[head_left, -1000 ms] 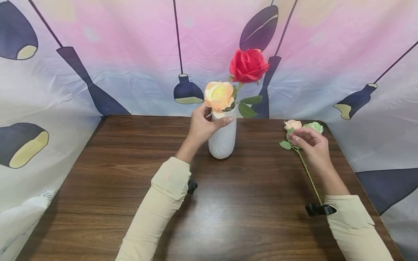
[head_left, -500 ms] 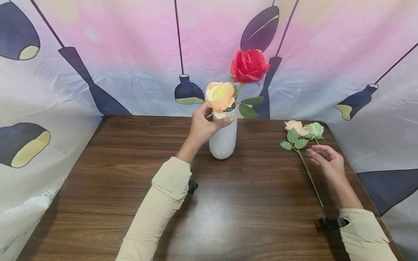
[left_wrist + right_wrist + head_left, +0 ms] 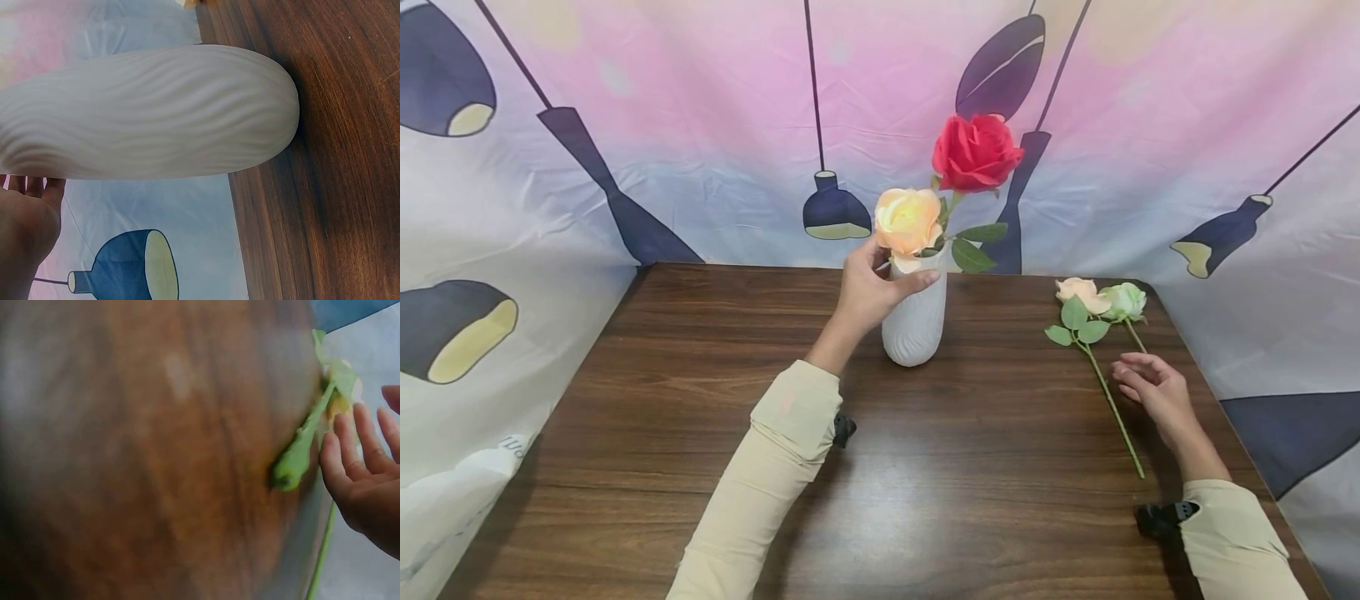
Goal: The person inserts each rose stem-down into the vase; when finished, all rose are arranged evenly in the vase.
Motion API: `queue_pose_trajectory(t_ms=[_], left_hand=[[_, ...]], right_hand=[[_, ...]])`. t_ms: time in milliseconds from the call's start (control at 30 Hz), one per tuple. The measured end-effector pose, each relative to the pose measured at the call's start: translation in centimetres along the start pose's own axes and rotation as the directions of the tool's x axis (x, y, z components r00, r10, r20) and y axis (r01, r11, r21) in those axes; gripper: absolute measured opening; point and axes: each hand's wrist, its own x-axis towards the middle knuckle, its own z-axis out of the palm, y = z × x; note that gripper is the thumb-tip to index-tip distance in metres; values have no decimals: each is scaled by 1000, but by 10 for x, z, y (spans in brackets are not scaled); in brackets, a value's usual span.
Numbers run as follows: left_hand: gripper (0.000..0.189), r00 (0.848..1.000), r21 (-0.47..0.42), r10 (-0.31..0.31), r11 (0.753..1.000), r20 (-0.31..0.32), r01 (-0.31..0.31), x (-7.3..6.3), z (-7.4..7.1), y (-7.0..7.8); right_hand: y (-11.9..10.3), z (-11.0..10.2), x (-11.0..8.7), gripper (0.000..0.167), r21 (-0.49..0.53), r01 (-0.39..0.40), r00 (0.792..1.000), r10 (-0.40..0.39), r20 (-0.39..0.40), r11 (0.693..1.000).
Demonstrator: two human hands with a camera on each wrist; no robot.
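Note:
A white vase (image 3: pixel 913 321) with wavy ridges stands upright on the table, holding a red rose (image 3: pixel 976 154) and a lower peach-yellow rose (image 3: pixel 908 221). My left hand (image 3: pixel 867 287) grips the vase just under its mouth, thumb across the front; in the left wrist view its fingers (image 3: pixel 34 186) lie along the vase side. A pale peach rose (image 3: pixel 1081 294) and a green rose (image 3: pixel 1124 302) lie at the right. My right hand (image 3: pixel 1157 392) hovers by the green rose's stem, fingers loosely bent; in the right wrist view they hold nothing, with the green stem (image 3: pixel 322 556) running behind them.
The brown wooden table (image 3: pixel 715 333) ends at its right edge close to my right arm. A printed curtain (image 3: pixel 722 133) hangs behind and along both sides. A black wrist camera (image 3: pixel 1163 518) sits by the right cuff, another (image 3: pixel 843 430) by the left.
My right hand has drawn back from over the pale peach rose's leaves, moving right and nearer me to the green rose's stem. My left hand keeps its hold on the vase.

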Motion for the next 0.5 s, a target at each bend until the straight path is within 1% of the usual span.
queue_pose_trajectory(t_ms=[67,133,200,267,300,400,500], left_hand=[[58,1000,1,-1,1000,2,1,0,0,1],[59,1000,3,0,1000,1,0,0,0,1],[59,1000,4,0,1000,0,0,0,0,2],[59,1000,5,0,1000,0,0,-1,-1,2],[59,1000,3,1,1000,0,-1,-1,-1,2],[60,1000,-5,3,1000,6,-3,-1,-1,1],[60,1000,-6,4,1000,9,-4,-1,-1,1]], right_hand=[[3,-2,1,17,-56,-33,999,34,13,998],[5,-2,2,16,-162,-41,998,46,31,986],[6,-2,3,17,-259,-34,998,46,41,965],[6,-1,4,21,-354,-21,998,41,49,935],[6,0,5,25,-386,-18,998,41,52,922],[5,1,5,39,-425,-29,997,55,49,905],[4,3,6,47,-494,-28,997,62,52,869]])
